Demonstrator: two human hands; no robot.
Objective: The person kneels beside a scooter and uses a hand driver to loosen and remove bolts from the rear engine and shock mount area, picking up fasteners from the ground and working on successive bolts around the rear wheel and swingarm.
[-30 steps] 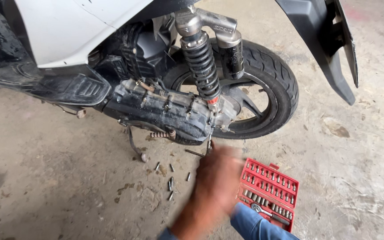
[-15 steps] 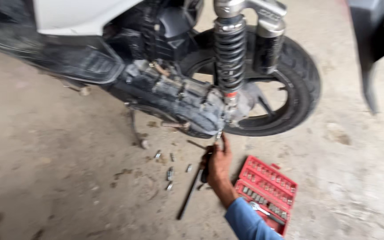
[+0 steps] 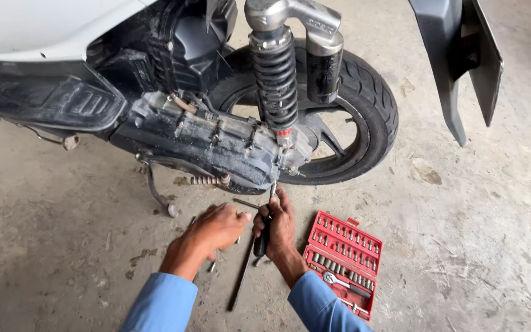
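My right hand point(image 3: 278, 226) grips a black-handled driver point(image 3: 262, 242) whose metal tip point(image 3: 273, 187) points up at the underside of the scooter's dirty engine case point(image 3: 207, 144). My left hand point(image 3: 216, 227) rests low on the concrete floor just left of it, fingers curled over small loose bolts; what it holds is hidden. A long dark rod point(image 3: 241, 280) lies on the floor between my forearms. Both sleeves are blue.
An open red socket set point(image 3: 344, 263) lies on the floor right of my right wrist. Above are the rear wheel point(image 3: 370, 117), the coil shock absorber point(image 3: 275, 80), a black mudguard point(image 3: 462, 61) and the centre stand leg point(image 3: 158, 193).
The view has moved closer and lower. My right hand moved from above the socket set to the engine case with the driver. My left hand has come into view beside it.
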